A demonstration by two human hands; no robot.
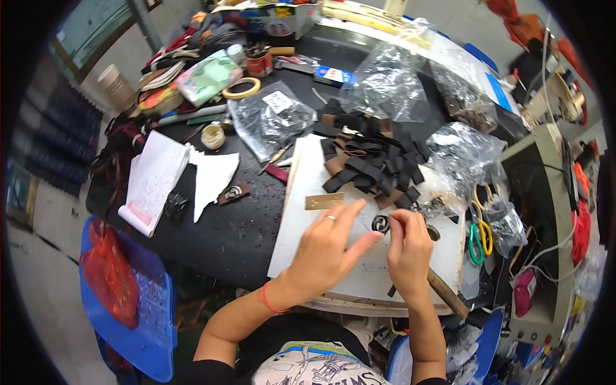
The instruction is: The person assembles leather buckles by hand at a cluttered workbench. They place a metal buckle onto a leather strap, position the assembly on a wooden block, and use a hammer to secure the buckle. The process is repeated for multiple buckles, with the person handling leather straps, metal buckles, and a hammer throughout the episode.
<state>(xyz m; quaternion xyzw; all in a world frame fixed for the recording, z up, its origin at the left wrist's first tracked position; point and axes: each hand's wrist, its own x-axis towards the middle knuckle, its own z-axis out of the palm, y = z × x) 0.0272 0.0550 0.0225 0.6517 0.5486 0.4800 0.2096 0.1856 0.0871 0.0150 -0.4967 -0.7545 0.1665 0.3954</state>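
Observation:
My left hand (327, 247) hovers over the white board (289, 253), thumb and fingers apart with nothing between them. Beside it, the fingertips of my right hand (409, 250) are pinched together; what they hold is hidden. Right at those fingertips is a small black piece (380, 223) bearing a round silver emblem. A flat brass-coloured plate (325, 201) lies just beyond my left fingers. Behind both hands, a heap of black and brown strap pieces (369, 157) covers the back of the board. A hammer (447, 295) shows its wooden handle beside my right wrist.
Green-handled scissors (475, 244) and yellow-handled scissors (486, 237) are at the board's right. Clear plastic bags (465, 151) surround the heap. On the left lie a notebook (154, 179), a torn white sheet (213, 179) and a brown emblem piece (234, 193). A blue stool (154, 321) stands lower left.

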